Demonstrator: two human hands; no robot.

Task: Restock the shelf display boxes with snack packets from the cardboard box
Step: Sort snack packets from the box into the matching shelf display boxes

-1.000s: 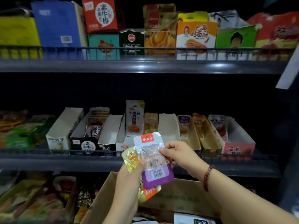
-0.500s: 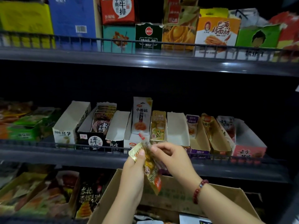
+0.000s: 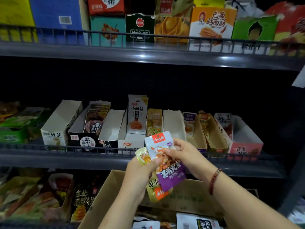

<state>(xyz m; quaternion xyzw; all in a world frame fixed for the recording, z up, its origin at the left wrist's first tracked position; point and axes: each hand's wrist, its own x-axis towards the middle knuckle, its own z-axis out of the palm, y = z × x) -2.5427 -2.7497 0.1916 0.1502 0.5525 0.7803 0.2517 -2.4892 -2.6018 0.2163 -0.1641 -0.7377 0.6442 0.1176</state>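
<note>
While both hands hover over the open cardboard box (image 3: pixel 105 194), the left hand (image 3: pixel 140 172) grips a small stack of snack packets, with a yellow packet (image 3: pixel 143 157) poking out behind. The right hand (image 3: pixel 184 154) pinches the top edge of the white-and-purple packet (image 3: pixel 165 162) at the front of the stack, so both are clamped on packets. All this sits just below the middle shelf (image 3: pixel 66 160), where the display boxes (image 3: pixel 113 128) stand in a row behind a wire rail. Some hold upright packets, others look mostly bare inside. More packets lie in the box bottom. There's a red bead bracelet (image 3: pixel 213 180) on the right wrist.
</note>
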